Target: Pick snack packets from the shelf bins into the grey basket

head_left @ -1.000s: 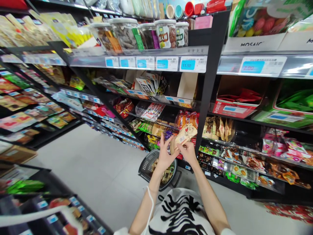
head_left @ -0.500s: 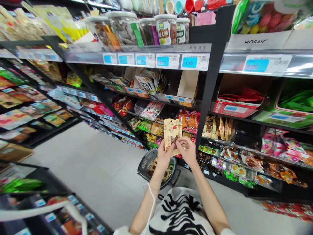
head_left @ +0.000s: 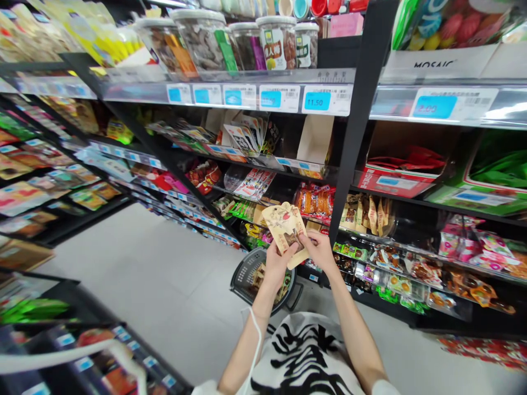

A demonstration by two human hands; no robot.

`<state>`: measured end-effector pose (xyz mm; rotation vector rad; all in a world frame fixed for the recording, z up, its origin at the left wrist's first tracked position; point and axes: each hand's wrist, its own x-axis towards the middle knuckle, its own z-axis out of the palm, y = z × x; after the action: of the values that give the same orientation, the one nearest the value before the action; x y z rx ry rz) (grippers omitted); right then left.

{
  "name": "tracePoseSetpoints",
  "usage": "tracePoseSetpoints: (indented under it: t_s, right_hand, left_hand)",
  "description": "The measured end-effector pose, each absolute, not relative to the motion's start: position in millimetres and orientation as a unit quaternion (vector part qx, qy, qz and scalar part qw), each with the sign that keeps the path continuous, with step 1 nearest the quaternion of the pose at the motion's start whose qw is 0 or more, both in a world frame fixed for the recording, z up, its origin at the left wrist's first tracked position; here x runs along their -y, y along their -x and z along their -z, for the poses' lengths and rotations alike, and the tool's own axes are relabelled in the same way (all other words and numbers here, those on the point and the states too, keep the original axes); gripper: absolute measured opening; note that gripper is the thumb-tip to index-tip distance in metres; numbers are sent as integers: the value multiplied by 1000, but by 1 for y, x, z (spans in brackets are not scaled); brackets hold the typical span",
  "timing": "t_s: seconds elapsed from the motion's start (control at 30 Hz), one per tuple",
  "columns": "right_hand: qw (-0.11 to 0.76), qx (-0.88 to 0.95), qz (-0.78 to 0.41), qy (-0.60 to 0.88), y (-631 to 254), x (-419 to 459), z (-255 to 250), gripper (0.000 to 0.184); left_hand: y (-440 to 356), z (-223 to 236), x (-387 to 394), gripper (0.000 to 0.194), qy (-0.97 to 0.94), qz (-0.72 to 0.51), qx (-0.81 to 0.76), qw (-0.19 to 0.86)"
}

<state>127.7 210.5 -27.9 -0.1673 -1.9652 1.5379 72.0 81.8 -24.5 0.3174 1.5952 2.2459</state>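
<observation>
A tan snack pouch with a small clear window and red print is held between both my hands, its top leaning to the left. My left hand pinches its lower left side, thumb across the front. On the lower right side, my right hand grips the pouch with the thumb over the window. Below my hands a grey shopping basket stands on the floor, partly hidden by my left forearm. Several tan packets lie in it.
Shelves of packaged snacks rise in front. Similar tan pouches stand in a bin to the right. Lidded plastic jars line the upper shelf above price tags. A black shelf post runs down beside my right hand. Grey floor stretches left.
The pouch has tilted from nearly upright to leaning left, its top shifting left and its bottom right. Both hands still hold it. The view has shifted slightly.
</observation>
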Motion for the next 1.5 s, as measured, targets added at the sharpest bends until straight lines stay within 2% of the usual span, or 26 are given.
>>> tracePoseSetpoints:
  t_s: [0.13,0.37,0.67,0.97,1.07,1.17,1.33,1.5]
  right_hand:
    - [313,761,-565,60,-129,-217,25,40]
    - [253,731,-632,48,-135,-232,20,43]
    - [259,676,-687,63,-131,-235,29,39]
    - [235,729,-642,29,-155,-238,13,38]
    - [187,713,-673,51,-176,-238,20,39]
    - [162,668,-721,83,-205,-233,37,40]
    - [223,602,-750,161,-258,-216,66,38]
    - [323,600,-662,311,-295,-216,75,40]
  left_hand:
    - [-74,28,-84,58,-98,-794,-565,203]
    - [-82,29,-92,60,-88,-789,-570,211]
    - [-82,28,-96,62,-83,-791,-566,217]
    - [-87,34,-97,53,-103,-807,-550,188]
    - [-87,32,-99,49,-127,-812,-543,173]
    - [-89,31,-100,46,-179,-776,-562,223]
    - [-107,38,-111,38,-301,-668,-573,368]
    - [-130,48,-133,42,-327,-645,-532,441]
